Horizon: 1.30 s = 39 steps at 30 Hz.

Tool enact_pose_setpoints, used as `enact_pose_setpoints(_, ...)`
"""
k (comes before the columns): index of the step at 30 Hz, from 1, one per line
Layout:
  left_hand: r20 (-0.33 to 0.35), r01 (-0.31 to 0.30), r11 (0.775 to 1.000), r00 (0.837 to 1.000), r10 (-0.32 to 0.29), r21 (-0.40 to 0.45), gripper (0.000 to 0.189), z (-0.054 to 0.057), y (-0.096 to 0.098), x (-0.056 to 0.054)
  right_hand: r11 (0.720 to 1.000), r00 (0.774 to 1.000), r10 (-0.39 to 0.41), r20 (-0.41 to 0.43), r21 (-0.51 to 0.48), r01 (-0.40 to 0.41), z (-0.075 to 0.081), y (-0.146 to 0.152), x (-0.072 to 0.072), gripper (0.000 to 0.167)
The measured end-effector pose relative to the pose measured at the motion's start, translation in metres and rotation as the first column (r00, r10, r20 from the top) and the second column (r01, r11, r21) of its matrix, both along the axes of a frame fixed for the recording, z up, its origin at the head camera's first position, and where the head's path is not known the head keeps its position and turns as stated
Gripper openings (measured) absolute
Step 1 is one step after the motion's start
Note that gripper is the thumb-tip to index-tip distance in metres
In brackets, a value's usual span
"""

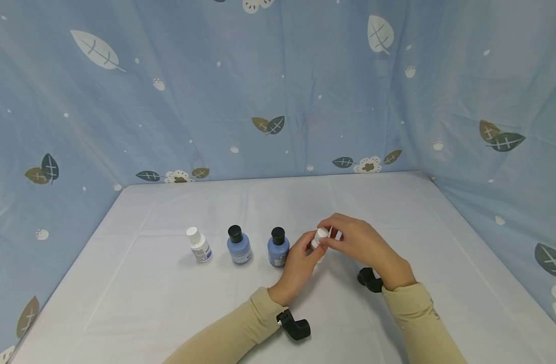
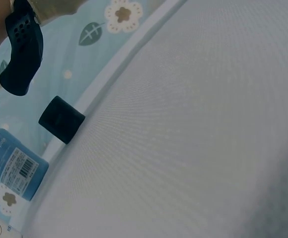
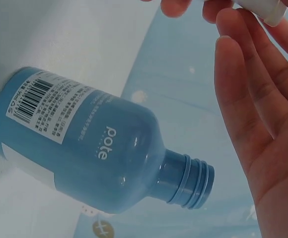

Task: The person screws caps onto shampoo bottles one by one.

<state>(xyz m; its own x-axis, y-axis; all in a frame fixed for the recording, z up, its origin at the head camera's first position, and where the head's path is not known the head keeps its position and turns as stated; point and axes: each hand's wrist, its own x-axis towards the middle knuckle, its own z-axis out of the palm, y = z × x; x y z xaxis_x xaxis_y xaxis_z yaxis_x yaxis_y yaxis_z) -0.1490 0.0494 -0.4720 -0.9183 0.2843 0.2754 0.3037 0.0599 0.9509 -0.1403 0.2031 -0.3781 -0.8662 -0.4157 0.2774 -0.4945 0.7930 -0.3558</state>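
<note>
In the head view a small white bottle (image 1: 322,233) stands between my two hands. My left hand (image 1: 300,260) grips it low around the body, fingers partly hiding it. From the right, the thumb and fingers of my right hand (image 1: 361,242) pinch its white cap. The right wrist view shows the white piece (image 3: 265,9) at the fingertips of that hand. Beside it is a blue bottle (image 3: 99,144) with a bare threaded neck. A black cap (image 2: 62,120) sits on the table in the left wrist view, near a blue bottle (image 2: 16,163).
Left of my hands stand a blue bottle with a black cap (image 1: 278,247), another blue bottle (image 1: 239,246) and a white bottle (image 1: 199,245), in a row. A white cloth covers the table (image 1: 136,303). Behind it hangs a blue leaf-print curtain (image 1: 191,101).
</note>
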Motion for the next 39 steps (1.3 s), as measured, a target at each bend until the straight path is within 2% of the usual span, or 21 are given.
enact_pose_setpoints(4,-0.004,0.004,1.000,1.000,-0.004,0.004,0.028,0.002,-0.001,0.001,1.000,1.000,-0.023,-0.003,-0.004,0.023,-0.001,-0.001,0.000,0.023)
enact_pose_setpoints(7,-0.022,0.008,1.000,1.000,-0.008,0.015,0.029,0.013,-0.003,0.007,0.998,0.998,-0.059,-0.012,0.006,0.059,-0.001,-0.002,0.000,0.024)
enact_pose_setpoints(11,-0.014,0.012,1.000,1.000,-0.012,0.015,0.029,0.030,-0.006,0.015,0.994,0.995,-0.101,-0.016,0.029,0.102,-0.002,-0.003,0.001,0.026)
enact_pose_setpoints(15,0.009,0.007,1.000,1.000,-0.007,-0.006,0.030,0.035,-0.007,0.017,0.995,0.996,-0.093,-0.009,0.030,0.093,-0.001,-0.002,0.002,0.032)
enact_pose_setpoints(17,-0.001,0.008,1.000,1.000,-0.008,-0.009,0.030,0.034,-0.007,0.017,0.997,0.997,-0.071,-0.005,0.023,0.071,-0.001,-0.001,0.002,0.035)
enact_pose_setpoints(25,-0.038,-0.007,1.000,0.999,0.007,-0.001,0.033,0.004,0.000,0.002,0.997,0.997,0.077,-0.014,0.019,-0.077,0.001,0.003,0.000,0.036)
enact_pose_setpoints(29,-0.035,-0.014,1.000,0.999,0.015,0.003,0.033,0.000,0.000,0.002,0.994,0.993,0.111,-0.031,0.024,-0.111,0.001,0.004,0.001,0.035)
enact_pose_setpoints(39,-0.042,-0.017,1.000,0.999,0.017,0.010,0.032,0.000,0.001,0.001,0.997,0.996,0.081,-0.031,0.006,-0.081,0.000,0.003,0.001,0.027)
